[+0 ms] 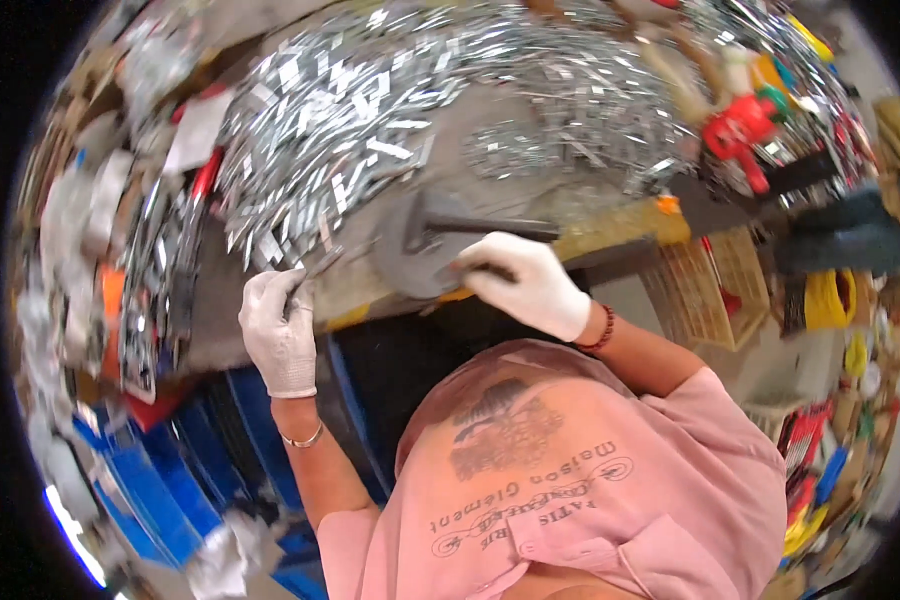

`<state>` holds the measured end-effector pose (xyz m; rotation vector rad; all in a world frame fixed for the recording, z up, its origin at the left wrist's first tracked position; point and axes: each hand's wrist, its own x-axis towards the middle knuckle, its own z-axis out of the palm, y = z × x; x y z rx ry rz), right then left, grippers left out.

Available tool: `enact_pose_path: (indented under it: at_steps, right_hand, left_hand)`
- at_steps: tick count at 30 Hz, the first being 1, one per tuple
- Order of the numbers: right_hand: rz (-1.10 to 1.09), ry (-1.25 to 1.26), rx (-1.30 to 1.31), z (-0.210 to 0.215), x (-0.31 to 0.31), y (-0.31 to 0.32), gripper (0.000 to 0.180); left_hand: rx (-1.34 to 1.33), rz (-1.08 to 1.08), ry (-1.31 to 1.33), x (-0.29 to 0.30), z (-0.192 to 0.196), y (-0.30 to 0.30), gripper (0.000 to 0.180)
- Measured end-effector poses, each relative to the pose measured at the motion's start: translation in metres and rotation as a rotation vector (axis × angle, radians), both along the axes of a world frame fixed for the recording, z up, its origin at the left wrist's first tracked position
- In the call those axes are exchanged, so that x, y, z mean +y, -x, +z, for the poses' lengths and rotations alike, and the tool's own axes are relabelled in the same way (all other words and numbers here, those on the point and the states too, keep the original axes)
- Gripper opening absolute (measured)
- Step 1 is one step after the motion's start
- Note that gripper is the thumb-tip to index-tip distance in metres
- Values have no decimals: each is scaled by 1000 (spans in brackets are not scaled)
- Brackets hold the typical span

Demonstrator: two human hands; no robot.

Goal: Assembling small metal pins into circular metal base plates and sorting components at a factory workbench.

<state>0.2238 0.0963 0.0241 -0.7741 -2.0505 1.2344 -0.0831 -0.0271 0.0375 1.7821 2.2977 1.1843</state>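
My left hand [278, 330], in a whitish glove, is at the near edge of the workbench, its fingers pinched round a thin metal strip [323, 262] that points up and to the right. To the right, my white-gloved right hand [530, 285] is closed, thumb and fingertips together; whatever sits between them is too blurred to make out. Just beyond its fingertips lies a round grey plate [398, 255]. Across that plate rests a dark hammer-shaped tool [485, 226], its handle stretching right above my right hand, seemingly without being gripped.
Heaps of shiny metal strips [340, 95] cover the bench. A red tool with a green knob [745, 130] stands at the far right. Below it are a wooden crate [705, 290] and a yellow coil [830, 298]. Blue bins [150, 490] are under the bench at left.
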Motion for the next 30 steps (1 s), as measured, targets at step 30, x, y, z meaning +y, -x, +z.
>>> enact_pose_path:
  at_steps: [30]
  right_hand:
    - [4,-598,-318,7,19,-2,8]
  left_hand:
    - [-64,-349,0,37,-8,-83,14]
